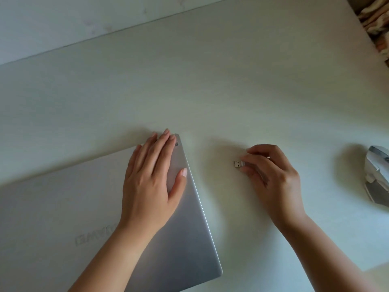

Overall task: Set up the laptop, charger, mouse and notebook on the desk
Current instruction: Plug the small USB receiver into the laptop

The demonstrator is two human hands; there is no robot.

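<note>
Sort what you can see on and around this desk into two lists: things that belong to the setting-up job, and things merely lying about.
Belong to the job:
- closed silver laptop, left hand flat on its lid
- small USB plug, pinched in the right hand
- white mouse at the right edge, partly cut off
- desk

Lying about:
- patterned fabric beyond the desk's far right corner

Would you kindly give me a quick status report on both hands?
Left hand flat on closed silver laptop. Right hand pinching small USB dongle. White mouse far right; path clear.
</note>
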